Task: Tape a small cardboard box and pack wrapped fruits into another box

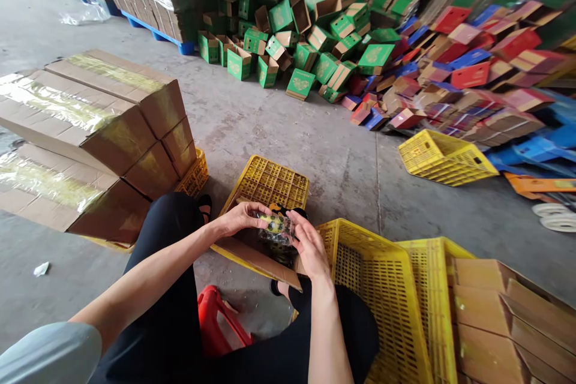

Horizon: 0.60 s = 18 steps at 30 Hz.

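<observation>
You sit low over a grey concrete floor (315, 144) in a warehouse, with heaps of small cartons across the back: green boxes (297, 30) piled at the centre, red and blue boxes (454, 78) spilling off to the right. To your left, taped brown cartons (90, 126) are stacked on a yellow crate. Another yellow crate (445, 159) lies tipped on the floor to the right, well apart from you.

Between your knees, both hands meet on a small clear packet (278, 229) with something yellow and dark inside; what it is cannot be told. Your left hand (240, 219) curls over the packet's top and left side, fingers pinching it. Your right hand (309, 247) holds it from the right, fingers bent against its edge. The packet sits above a flat cardboard sheet (254, 258) that rests across a yellow crate (270, 183) just in front of you.

To your right, a tall yellow basket (382, 294) stands beside your right leg, and beyond it a second basket holds flattened brown cardboard (508, 318). A red stool (218, 321) shows beneath you, between your legs.
</observation>
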### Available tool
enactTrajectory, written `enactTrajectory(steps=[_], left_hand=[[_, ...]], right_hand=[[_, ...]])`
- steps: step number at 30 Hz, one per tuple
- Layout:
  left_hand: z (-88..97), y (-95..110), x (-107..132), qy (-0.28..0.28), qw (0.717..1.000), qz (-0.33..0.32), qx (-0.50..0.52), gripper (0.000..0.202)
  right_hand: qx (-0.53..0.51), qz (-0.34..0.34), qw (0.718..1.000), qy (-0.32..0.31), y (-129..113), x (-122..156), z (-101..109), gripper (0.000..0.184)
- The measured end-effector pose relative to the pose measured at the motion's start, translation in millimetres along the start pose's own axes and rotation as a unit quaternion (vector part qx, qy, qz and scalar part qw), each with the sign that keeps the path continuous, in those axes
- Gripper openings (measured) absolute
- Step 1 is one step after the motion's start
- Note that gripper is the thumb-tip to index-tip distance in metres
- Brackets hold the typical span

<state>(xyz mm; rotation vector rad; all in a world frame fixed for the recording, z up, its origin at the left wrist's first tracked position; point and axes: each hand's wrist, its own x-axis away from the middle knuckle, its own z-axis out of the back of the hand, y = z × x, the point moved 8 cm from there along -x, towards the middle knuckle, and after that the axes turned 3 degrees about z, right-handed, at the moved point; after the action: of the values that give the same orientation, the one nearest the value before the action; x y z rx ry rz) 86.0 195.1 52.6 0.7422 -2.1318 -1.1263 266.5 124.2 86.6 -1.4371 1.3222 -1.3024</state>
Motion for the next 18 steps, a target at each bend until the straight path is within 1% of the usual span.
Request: enactTrajectory(steps=[2,4,7,10,13,15,17,18], left_hand=[[-2.8,5.0,1.0,-0.001,1.0,-0.024,-0.013,0.054],[-7.3,8.8,2.6,-0.01,0.999,-0.035,-0.019,0.056],[-12.7,11.2,4.9,-0.02,0.999,-0.034,-0.029,0.06],[-13.6,12.7,5.5,-0.017,0.997,-0.035,-0.062,0.054],[-7.9,16.2,3.4,-0.001,0.996,-0.042,-0.085,0.048],[1.5,20.3,1.6,0.023,0.994,-0.044,-0.097,0.051],[10.7,25.3,0.9,0.033,0.989,-0.045,-0.138,0.056],[13.2,27.0,1.1,0.023,0.983,-0.044,-0.178,0.056]], right_hand=[[0.03,-0.014,0.999,-0.019,4.6,0.2,-3.6,0.055],[0.06,-0.019,0.998,-0.028,8.7,0.3,-4.6,0.053],[0.093,-0.004,0.996,-0.011,9.4,-0.1,0.5,0.043],[0.107,0.008,0.994,0.005,6.9,0.1,5.7,0.038],[0.11,0.017,0.994,0.002,1.4,1.4,6.7,0.031],[0.123,0.022,0.992,-0.01,-3.6,3.0,5.3,0.027],[0.149,0.019,0.988,-0.031,-6.4,4.8,1.7,0.024],[0.167,0.014,0.985,-0.046,-5.9,5.5,-1.0,0.024]])
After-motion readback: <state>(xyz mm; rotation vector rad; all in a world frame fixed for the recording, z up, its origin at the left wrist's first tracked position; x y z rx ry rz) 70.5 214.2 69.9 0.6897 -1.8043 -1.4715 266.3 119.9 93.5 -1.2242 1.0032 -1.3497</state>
